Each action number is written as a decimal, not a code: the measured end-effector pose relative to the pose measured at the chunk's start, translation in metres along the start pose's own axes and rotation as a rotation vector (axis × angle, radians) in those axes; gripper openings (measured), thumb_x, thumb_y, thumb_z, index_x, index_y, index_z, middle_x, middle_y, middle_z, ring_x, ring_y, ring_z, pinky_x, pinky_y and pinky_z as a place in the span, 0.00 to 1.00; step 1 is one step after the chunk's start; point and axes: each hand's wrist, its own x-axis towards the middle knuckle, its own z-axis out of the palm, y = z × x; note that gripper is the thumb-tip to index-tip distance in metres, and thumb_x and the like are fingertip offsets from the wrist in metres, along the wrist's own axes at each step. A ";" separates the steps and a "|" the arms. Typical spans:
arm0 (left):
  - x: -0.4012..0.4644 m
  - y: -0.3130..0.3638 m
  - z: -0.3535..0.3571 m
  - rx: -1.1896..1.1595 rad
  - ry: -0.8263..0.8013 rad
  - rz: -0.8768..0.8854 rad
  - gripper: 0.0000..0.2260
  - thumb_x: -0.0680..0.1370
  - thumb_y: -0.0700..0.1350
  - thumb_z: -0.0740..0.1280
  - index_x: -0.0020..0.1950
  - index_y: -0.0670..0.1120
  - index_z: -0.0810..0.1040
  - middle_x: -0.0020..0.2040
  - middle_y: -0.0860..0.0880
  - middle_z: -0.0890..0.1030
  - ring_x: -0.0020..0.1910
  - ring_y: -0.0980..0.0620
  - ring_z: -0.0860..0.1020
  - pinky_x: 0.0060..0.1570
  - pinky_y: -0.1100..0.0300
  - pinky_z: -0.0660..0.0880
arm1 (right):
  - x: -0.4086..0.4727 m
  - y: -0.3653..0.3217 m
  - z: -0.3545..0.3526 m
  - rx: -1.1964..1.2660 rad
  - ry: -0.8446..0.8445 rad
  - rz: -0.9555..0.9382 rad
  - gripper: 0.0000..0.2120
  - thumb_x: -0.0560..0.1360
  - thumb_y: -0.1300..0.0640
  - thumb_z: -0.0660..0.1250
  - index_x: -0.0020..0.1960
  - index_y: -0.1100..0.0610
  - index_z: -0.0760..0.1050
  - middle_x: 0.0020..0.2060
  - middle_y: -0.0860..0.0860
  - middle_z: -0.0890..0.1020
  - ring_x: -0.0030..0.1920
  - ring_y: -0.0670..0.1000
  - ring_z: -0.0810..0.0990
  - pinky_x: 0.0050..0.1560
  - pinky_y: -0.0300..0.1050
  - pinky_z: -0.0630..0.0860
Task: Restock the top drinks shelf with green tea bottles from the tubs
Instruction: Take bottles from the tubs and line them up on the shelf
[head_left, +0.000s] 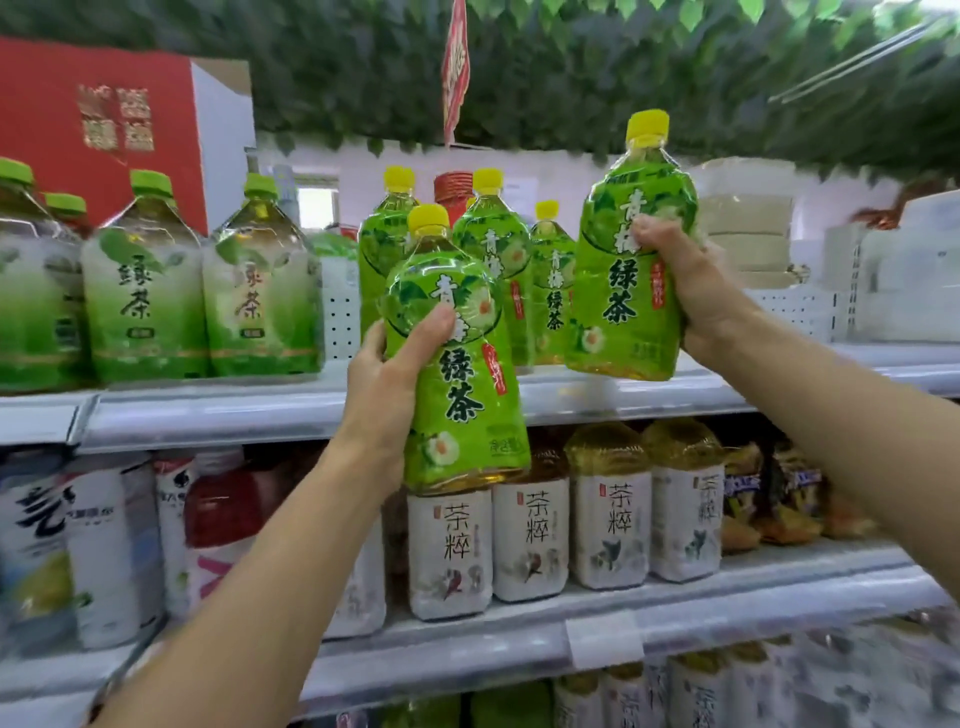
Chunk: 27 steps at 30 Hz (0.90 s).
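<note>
Fingers (415, 332) of both hands clamp green tea bottles.
Left hand (387, 384) grips one bottle (457, 364) below the top shelf (208, 410) edge — right hand (691, 280) holds another bottle (631, 249) at two o'clock, base touching the shelf.

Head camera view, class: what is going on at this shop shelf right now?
A person is stocking the top shelf with green tea. The left hand grips one yellow-capped bottle in front of the shelf edge. The right hand holds a second bottle higher, its base just above the shelf, to the right of the matching bottles already standing there. Neither held bottle is set down yet. Paler green-capped tea bottles stand further left.
</note>
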 end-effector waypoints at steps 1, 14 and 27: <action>0.005 -0.002 0.007 0.011 0.019 0.019 0.54 0.58 0.65 0.82 0.78 0.48 0.65 0.65 0.41 0.80 0.59 0.39 0.82 0.57 0.37 0.79 | 0.012 0.002 -0.002 0.009 0.000 -0.004 0.39 0.61 0.46 0.79 0.68 0.58 0.72 0.55 0.58 0.84 0.53 0.58 0.85 0.50 0.56 0.82; 0.038 -0.021 0.032 0.009 0.159 0.054 0.53 0.59 0.64 0.82 0.78 0.46 0.65 0.64 0.39 0.80 0.59 0.36 0.82 0.58 0.34 0.77 | 0.082 0.061 -0.010 0.000 -0.168 0.088 0.43 0.56 0.43 0.82 0.66 0.54 0.72 0.51 0.53 0.85 0.51 0.54 0.85 0.51 0.55 0.82; 0.016 -0.014 0.052 0.045 0.175 0.113 0.46 0.63 0.61 0.80 0.73 0.41 0.69 0.62 0.37 0.82 0.58 0.34 0.82 0.55 0.32 0.79 | 0.063 0.064 -0.017 -0.402 0.017 -0.054 0.47 0.62 0.33 0.76 0.72 0.55 0.64 0.61 0.52 0.75 0.61 0.53 0.75 0.65 0.53 0.73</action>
